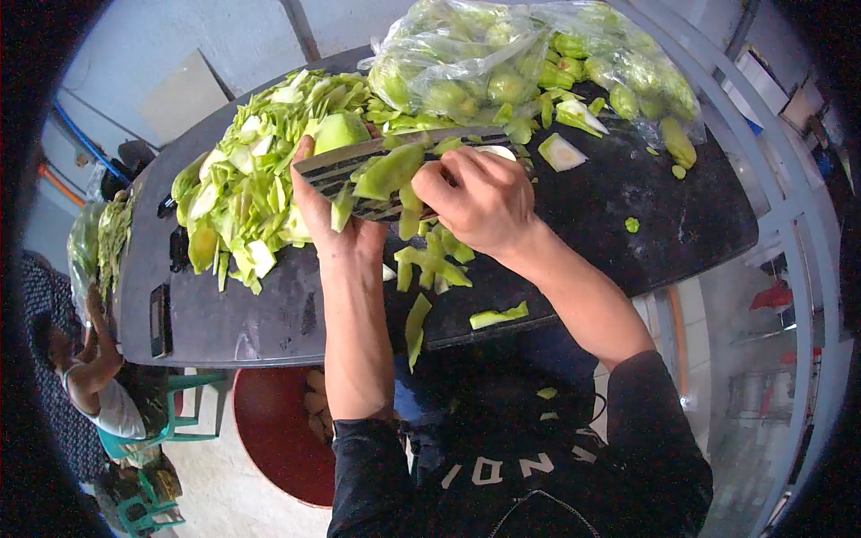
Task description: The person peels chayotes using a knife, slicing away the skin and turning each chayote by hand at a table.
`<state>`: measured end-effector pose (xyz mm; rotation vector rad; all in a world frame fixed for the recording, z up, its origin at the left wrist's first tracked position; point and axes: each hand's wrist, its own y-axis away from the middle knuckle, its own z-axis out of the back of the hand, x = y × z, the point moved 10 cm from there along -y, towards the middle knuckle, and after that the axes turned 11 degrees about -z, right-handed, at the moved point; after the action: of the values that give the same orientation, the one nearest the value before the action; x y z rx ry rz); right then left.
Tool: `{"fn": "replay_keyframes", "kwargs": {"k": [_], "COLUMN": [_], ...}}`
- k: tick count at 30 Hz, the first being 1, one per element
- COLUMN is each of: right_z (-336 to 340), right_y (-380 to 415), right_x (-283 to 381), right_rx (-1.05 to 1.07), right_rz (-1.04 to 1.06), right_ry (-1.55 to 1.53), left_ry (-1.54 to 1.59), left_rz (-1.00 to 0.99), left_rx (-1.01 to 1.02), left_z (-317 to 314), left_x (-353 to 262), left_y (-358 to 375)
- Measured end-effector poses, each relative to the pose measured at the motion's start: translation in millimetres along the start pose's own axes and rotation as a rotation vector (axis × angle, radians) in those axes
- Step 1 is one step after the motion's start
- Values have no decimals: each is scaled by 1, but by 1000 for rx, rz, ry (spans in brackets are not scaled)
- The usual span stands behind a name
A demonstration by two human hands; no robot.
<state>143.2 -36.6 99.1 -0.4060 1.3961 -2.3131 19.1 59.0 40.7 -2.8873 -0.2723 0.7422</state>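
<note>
My left hand is closed around a pale green peeled vegetable, mostly hidden behind a wide blade. Fingers of my right hand are wrapped round the handle end of this large knife, whose dark, streaked blade lies across in front of the vegetable. Green peel clings to the blade, and more strips hang or fall below it. Left of my hands, a big heap of green peelings and slices covers part of the dark table.
Clear plastic bags of green vegetables lie at the table's back. A cut piece is right of my hands. Below the table edge stands a red tub. Another person sits at the far left. A phone-like black object lies near the left edge.
</note>
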Motion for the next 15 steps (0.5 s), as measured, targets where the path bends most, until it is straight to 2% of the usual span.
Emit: {"fn": "replay_keyframes", "kwargs": {"k": [2,5,11,15], "right_z": [1,-5,-7,-5], "right_y": [0,-3,-5,-7], "right_x": [-5,-21,-33,-37], "right_rx": [-6,95,115,142], "right_rz": [-17,-117,-208,-238], "right_ry": [-23,-1,-99,-115], "left_ry": [-21,-6,-134,-165], "left_rz": [1,-85,-23,39], "left_rx": [1,-40,-49,37], "left_z": [1,-1,-4,-9], "left_x": [0,-10,-13,-14], "left_y": [-1,-8,1,4]}}
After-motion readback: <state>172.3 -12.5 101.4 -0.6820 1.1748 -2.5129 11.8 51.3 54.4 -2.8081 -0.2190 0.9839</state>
